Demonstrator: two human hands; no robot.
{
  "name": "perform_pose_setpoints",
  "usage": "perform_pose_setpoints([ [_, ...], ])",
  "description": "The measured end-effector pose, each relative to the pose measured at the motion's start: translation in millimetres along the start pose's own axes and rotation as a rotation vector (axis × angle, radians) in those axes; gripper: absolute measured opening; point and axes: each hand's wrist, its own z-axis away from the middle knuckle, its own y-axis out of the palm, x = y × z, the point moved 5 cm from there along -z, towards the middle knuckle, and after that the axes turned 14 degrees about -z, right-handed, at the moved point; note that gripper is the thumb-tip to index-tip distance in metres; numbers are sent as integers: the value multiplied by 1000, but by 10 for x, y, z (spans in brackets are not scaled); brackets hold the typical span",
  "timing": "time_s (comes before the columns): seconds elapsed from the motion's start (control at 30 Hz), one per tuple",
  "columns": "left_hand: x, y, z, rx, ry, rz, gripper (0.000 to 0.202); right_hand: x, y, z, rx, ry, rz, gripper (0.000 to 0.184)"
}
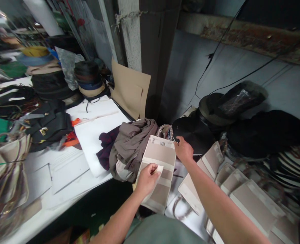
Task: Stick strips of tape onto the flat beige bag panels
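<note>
A beige and white bag panel [159,159] hangs in front of me, held by both hands. My left hand [147,179] is closed, pinching a small white strip [159,169] against the panel's lower middle. My right hand [183,150] is closed on the panel's top right corner, next to its clear loop handle [164,130]. Beside the panel lies a heap of grey-brown and dark purple cloth [129,145] on the white table [71,176].
Several more beige bag panels [251,200] lie fanned out at the right. Black hats [264,130] are stacked behind them. Brown cardboard [131,88] leans on a pillar. Black bags [49,123], stacked hats [89,79] and a beige handbag [6,176] crowd the left.
</note>
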Motion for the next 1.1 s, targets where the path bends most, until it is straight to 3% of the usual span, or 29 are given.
perform_pose_setpoints([
  [0.17, -83, -75, 177, -53, -29, -18, 34, -64, -59, 141, -13, -101, -10, 48],
  [0.33, -241, -131, 299, -36, -43, 4, 75, -222, -86, 399, 12, -141, -119, 59],
  [0.43, -304, -115, 350, -36, -45, -12, 63, -187, -126, 626, 61, -196, -413, 49],
  [0.57, -363, -44, 388, -24, 5, -92, 30, 161, -224, 1014, 362, -460, -708, 34],
  [0.63, -397, -31, 402, -40, 37, -161, 25, 330, -295, 1174, 476, -578, -677, 22],
  [0.7, -436, -37, 416, -61, 81, -251, 26, 426, -355, 1255, 492, -635, -561, 17],
  [0.9, -481, -77, 436, -109, 215, -479, 13, 530, -331, 1290, 417, -762, -160, 17],
  [1.1, -501, -84, 423, -155, 330, -568, 14, 505, -158, 1140, 339, -717, -84, 13],
])
